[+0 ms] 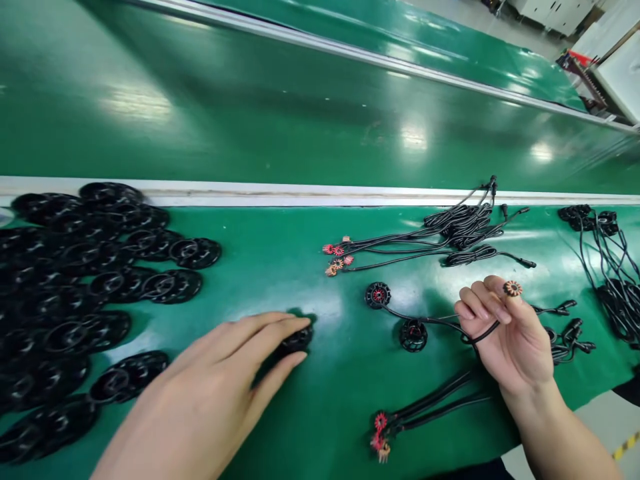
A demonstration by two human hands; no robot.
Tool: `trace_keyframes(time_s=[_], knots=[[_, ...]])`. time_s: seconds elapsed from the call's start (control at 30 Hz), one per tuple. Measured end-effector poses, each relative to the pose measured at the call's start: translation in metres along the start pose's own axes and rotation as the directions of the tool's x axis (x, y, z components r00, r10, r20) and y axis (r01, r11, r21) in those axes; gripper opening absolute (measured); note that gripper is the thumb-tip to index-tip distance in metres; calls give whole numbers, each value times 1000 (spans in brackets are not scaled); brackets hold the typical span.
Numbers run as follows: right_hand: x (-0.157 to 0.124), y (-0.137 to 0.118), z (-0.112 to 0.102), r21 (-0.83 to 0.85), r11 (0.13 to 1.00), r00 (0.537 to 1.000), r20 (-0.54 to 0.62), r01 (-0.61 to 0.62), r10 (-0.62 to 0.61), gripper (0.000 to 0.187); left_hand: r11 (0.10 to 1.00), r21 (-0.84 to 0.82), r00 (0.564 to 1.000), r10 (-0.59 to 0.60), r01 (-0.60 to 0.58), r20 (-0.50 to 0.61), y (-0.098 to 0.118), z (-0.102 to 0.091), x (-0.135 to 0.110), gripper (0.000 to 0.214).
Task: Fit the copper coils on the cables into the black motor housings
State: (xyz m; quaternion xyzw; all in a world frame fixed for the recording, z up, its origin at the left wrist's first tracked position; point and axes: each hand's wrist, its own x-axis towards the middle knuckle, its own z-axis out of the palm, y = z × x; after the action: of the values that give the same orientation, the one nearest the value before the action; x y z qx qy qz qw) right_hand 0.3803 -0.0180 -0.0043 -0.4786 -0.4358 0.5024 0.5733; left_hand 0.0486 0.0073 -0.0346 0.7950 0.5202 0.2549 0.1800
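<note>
My left hand (220, 380) is curled around a small black round housing (297, 339) on the green table, its fingertips at the rim and thumb below. Much of that housing is hidden by the fingers. My right hand (510, 333) is raised above the table, closed on a black cable with a copper-wound stator (513, 288) showing above the fingers. Between the hands lies a black housing with a red-wound stator (378, 295) seated in it, its cable running towards my right hand. Another round black housing (413, 335) lies just below that one.
Many black ring-shaped parts (173, 287) are heaped at the left. Bundled cables with red and copper stators (460, 230) lie at the back, more (383, 427) at the front. Further cabled parts (620, 300) sit at the far right. A white ledge (250, 193) runs behind.
</note>
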Motion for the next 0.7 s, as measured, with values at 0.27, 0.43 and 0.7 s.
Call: trace_keyframes(time_s=[0.27, 0.43, 0.7], knots=[[-12, -8, -1, -106, 993, 999, 11, 51, -50, 24, 969, -232, 919, 162, -81, 359, 49, 11, 4, 26], [-43, -13, 7, -672, 474, 820, 506, 569, -268, 25, 931, -365, 861, 188, -3, 472, 62, 22, 5, 37], [-56, -7, 22, -584, 3, 571, 792, 812, -218, 25, 873, -487, 873, 245, -10, 421, 67, 37, 3, 43]])
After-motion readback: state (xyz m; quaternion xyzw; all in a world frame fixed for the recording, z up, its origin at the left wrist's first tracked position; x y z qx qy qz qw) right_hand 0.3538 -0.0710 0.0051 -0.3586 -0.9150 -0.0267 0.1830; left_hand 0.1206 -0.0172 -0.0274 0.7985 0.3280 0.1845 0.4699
